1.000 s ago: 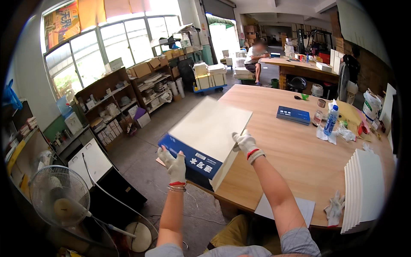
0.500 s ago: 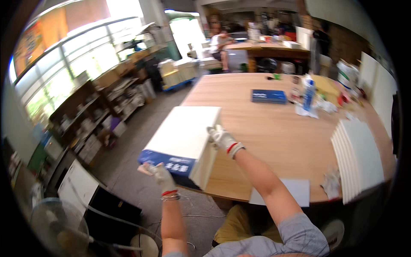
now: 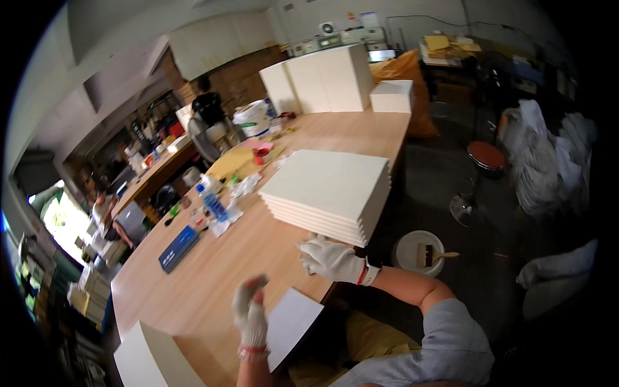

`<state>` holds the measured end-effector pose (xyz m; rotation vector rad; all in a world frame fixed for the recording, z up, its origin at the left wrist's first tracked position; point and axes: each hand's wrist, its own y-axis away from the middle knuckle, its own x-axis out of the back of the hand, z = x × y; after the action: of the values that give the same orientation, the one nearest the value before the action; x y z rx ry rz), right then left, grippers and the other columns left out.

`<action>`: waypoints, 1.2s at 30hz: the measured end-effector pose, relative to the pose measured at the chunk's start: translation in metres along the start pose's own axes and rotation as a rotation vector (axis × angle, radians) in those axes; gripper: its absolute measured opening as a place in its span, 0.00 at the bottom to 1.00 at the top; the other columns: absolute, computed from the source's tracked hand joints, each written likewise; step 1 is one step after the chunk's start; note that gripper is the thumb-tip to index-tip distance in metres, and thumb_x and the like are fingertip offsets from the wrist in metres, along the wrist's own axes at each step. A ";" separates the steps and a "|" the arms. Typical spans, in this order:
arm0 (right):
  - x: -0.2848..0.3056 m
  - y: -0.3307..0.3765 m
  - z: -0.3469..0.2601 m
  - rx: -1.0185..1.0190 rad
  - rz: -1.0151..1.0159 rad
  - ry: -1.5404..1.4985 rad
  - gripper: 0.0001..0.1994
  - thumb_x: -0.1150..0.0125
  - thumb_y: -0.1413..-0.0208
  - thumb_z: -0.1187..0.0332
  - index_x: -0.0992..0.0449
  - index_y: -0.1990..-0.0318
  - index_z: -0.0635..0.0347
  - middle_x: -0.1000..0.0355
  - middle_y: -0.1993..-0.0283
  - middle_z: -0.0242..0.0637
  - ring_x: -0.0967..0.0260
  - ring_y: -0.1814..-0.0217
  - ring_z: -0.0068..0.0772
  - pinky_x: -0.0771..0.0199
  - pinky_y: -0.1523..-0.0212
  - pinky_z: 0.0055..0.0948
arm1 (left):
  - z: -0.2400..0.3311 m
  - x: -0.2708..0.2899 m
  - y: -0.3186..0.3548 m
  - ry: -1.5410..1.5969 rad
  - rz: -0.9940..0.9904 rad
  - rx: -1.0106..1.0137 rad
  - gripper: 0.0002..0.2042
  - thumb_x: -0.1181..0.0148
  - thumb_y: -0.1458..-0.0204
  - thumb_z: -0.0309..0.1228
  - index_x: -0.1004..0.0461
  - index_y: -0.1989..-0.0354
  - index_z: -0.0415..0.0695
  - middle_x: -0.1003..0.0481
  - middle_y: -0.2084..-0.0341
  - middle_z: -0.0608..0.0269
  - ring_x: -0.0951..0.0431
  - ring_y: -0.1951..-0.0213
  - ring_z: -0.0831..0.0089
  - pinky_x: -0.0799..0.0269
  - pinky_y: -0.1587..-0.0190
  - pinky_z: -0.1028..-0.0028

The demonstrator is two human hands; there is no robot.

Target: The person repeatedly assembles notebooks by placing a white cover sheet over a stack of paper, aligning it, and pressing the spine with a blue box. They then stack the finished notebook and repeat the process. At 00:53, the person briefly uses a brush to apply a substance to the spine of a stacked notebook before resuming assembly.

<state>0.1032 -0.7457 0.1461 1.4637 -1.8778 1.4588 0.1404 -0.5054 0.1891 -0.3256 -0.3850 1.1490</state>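
My left hand [image 3: 250,313], in a white knit glove with bare fingertips, is raised over the near table edge beside a flat white sheet [image 3: 293,322]. Its fingers and thumb are apart and nothing is between them. My right hand [image 3: 335,261], gloved too, is low at the table edge, just in front of a stack of white boards [image 3: 329,180]. Its fingers bend over a crumpled greyish cloth [image 3: 310,269], which they largely cover. At the lower left stands the white block-shaped box [image 3: 145,358], partly cut off, with neither hand on it.
On the wooden table [image 3: 213,284] are a dark blue box [image 3: 178,249], a blue-labelled bottle [image 3: 211,203] and crumpled tissues [image 3: 247,186]. Tall white boxes [image 3: 322,80] stand at the far end. A bucket with a brush [image 3: 412,248] and a red stool [image 3: 487,156] are right.
My view has swung right. My left hand has let go of the white box and its blue band. My right hand has left the box and reached the cloth by the board stack.
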 end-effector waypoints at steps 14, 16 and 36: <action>0.031 0.082 0.045 0.050 -0.065 -0.271 0.17 0.47 0.41 0.57 0.32 0.51 0.59 0.29 0.66 0.48 0.29 0.65 0.53 0.29 0.67 0.43 | -0.049 -0.186 -0.155 1.114 -0.040 0.948 0.34 0.47 0.45 0.38 0.60 0.37 0.41 0.52 0.37 0.43 0.49 0.34 0.47 0.49 0.36 0.46; 0.029 0.078 0.042 0.058 -0.134 -0.253 0.17 0.48 0.40 0.57 0.32 0.51 0.60 0.29 0.64 0.48 0.29 0.63 0.53 0.29 0.66 0.42 | -0.068 -0.181 -0.168 1.211 -0.123 0.902 0.29 0.47 0.45 0.37 0.55 0.42 0.39 0.51 0.38 0.42 0.46 0.35 0.43 0.45 0.36 0.45; 0.070 0.066 0.059 0.005 0.224 -0.176 0.12 0.42 0.44 0.61 0.28 0.61 0.61 0.30 0.53 0.50 0.27 0.62 0.50 0.26 0.63 0.39 | -0.071 -0.195 -0.157 -0.007 -0.440 0.653 0.03 0.56 0.49 0.26 0.35 0.68 0.46 0.35 0.81 0.70 0.44 0.87 0.83 0.48 0.88 0.82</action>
<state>0.0354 -0.8361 0.1422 1.4651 -2.2073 1.4725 0.2316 -0.7487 0.1699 0.3242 -0.0633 0.7845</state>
